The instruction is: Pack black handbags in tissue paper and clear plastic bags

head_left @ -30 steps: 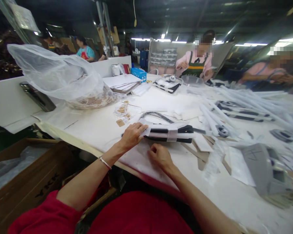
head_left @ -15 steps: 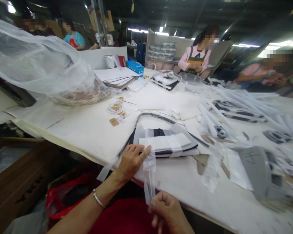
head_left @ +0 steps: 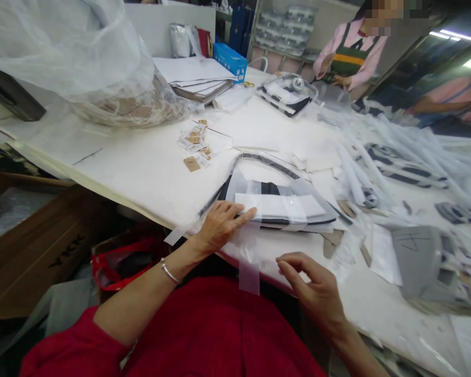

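A handbag (head_left: 329, 214) with dark edges and an arched, wrapped handle (head_left: 272, 160) lies near the table's front edge. A folded white sheet (head_left: 272, 207) lies across its front under translucent strips. My left hand (head_left: 220, 224) rests on the bag's near left edge, fingers extended over the lower end of the sheet. From beneath those fingers a translucent plastic strip (head_left: 249, 269) hangs over the table edge, its end loose. To the right of the strip, my right hand (head_left: 314, 285) hovers with thumb and forefinger apart, holding nothing. Another strip (head_left: 178, 233) pokes out left of my left hand.
Small brown tags (head_left: 192, 163) are scattered behind the bag. A large plastic sack (head_left: 98, 68) stands at the left, and stacked sheets (head_left: 198, 70) lie farther back. On the right are a grey panel (head_left: 419, 256) and plastic tubes (head_left: 412, 139). Co-workers are across the table.
My right hand has let go of the strip's end and moved to the right, its fingers parting. The strip now hangs free. My left hand stays on the bag; the view has tilted downward.
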A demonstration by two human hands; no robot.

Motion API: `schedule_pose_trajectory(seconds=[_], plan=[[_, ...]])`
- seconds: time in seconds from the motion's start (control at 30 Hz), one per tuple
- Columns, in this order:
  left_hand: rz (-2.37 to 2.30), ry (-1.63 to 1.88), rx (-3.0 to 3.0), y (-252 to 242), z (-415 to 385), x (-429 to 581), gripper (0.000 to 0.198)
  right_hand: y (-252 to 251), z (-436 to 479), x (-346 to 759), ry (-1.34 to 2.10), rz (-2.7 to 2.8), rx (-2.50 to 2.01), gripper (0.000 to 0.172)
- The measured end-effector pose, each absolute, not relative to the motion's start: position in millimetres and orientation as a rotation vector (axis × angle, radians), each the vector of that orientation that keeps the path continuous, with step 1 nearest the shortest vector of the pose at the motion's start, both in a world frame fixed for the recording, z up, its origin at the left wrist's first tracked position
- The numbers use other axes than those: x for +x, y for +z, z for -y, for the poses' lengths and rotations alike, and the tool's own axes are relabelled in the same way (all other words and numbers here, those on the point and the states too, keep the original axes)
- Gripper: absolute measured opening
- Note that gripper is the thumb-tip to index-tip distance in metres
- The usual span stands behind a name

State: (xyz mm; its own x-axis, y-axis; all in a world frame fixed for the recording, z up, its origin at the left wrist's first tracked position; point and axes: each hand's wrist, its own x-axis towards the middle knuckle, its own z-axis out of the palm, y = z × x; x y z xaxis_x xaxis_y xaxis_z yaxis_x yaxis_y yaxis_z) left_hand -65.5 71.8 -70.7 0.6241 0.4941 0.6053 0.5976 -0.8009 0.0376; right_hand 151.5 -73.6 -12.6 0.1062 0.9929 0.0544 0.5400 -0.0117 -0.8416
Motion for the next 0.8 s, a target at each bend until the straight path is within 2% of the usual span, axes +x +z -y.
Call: schedule_pose_trajectory(seconds=[0.07, 0.13, 0.37, 0.6, 0.8], plan=[[0.890, -0.904, -2.687, -70, -74, -67, 0.040, -5, 58, 154, 0.394, 1.706, -1.516, 0.009], [0.881, -0.896, -2.684, -69, -74, -68, 0.039, -1, 39, 151, 0.193, 1.810, -1.410, 0.008], [0.895, -0.911, -2.659, -71, -73, -66, 0.042, -9, -23, 128, 0.002, 2.182, -1.345, 0.008], [0.926, -1.010, -2.670, -74, -75, -64, 0.039, -2, -33, 125, -0.438, 2.542, -1.218, 0.014], [0.931, -1.049, -2.718, -73, -75, -65, 0.035, 0, -41, 116, -0.707, 2.629, -1.289, 0.008]])
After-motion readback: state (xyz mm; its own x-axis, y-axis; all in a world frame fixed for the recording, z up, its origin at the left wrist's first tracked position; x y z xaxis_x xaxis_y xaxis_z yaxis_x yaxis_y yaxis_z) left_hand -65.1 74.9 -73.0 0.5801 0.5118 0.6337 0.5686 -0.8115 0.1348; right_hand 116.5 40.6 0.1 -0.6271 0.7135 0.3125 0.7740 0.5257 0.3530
